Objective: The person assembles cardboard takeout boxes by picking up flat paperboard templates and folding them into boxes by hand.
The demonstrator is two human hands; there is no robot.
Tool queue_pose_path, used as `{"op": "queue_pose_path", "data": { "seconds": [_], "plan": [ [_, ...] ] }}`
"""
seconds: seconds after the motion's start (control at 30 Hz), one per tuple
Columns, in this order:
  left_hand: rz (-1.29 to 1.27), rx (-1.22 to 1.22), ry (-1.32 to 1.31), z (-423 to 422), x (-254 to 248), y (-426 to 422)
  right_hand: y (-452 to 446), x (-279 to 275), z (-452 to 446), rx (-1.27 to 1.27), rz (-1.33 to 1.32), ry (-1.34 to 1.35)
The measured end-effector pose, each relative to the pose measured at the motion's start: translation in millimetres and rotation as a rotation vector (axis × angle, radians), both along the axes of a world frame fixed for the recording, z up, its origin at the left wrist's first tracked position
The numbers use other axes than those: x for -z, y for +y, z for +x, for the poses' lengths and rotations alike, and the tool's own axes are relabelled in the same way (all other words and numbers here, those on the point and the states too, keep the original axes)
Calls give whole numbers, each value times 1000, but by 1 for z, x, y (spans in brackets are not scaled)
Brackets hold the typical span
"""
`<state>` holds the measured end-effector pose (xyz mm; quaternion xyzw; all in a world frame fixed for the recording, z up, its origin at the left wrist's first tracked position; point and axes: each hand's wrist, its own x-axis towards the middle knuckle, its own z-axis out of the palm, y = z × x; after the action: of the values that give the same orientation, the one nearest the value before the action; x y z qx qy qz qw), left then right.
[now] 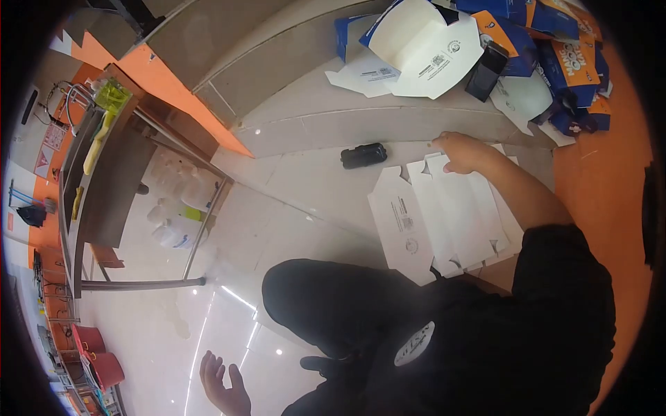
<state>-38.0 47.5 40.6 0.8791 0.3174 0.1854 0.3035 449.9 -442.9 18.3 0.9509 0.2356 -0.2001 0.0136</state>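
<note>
My right hand is at the far edge of a stack of flattened white cardboard boxes on the floor. Its thumb lies over the top box's edge and the fingers are curled. Small printed marks show on the left flap of the stack. Low in the view, my left hand hangs over the floor with its fingers apart, holding nothing. A black oblong object lies on the floor just left of the stack.
Folded white and blue cartons sit on the step, beside a dark phone-like object and a pile of blue and orange boxes. At left stands a metal table with plastic jugs beneath. Red tubs stand lower left.
</note>
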Motion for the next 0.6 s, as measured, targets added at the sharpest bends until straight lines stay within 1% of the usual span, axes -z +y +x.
{"op": "queue_pose_path", "data": {
  "seconds": [0.1, 0.17, 0.27, 0.33, 0.37, 0.4, 0.43, 0.47, 0.5, 0.53, 0.57, 0.6],
  "plan": [
    [16, 37, 47, 1, -1, -2, -7, 24, -3, -5, -4, -43],
    [15, 46, 58, 2, -1, -3, -7, 32, -10, -16, -55, -99],
    [-7, 31, 59, 2, -2, -4, -4, 37, -23, 10, -53, -120],
    [-49, 35, 50, 2, 4, 1, -17, 55, -21, 11, 45, -142],
    [-57, -5, 29, -1, 4, 1, -15, 54, -25, 38, 48, -158],
    [-25, 10, 1, 9, -2, -4, -33, 83, -19, 13, 121, -270],
    [5, 44, -56, 12, -2, -4, -36, 91, -20, 15, 140, -344],
    [34, 68, -40, 11, -1, 1, -60, 128, -5, 18, 151, -411],
    [-26, 52, -54, 11, -5, 1, -39, 98, -14, 92, 85, -320],
    [-37, 61, -21, 7, -6, 3, -40, 95, -7, 99, 38, -252],
    [-33, 54, -67, 7, -6, 2, -60, 113, 1, 20, 278, -383],
    [-37, 63, -52, 3, -6, 3, -76, 121, 21, -46, 324, -338]
  ]
}}
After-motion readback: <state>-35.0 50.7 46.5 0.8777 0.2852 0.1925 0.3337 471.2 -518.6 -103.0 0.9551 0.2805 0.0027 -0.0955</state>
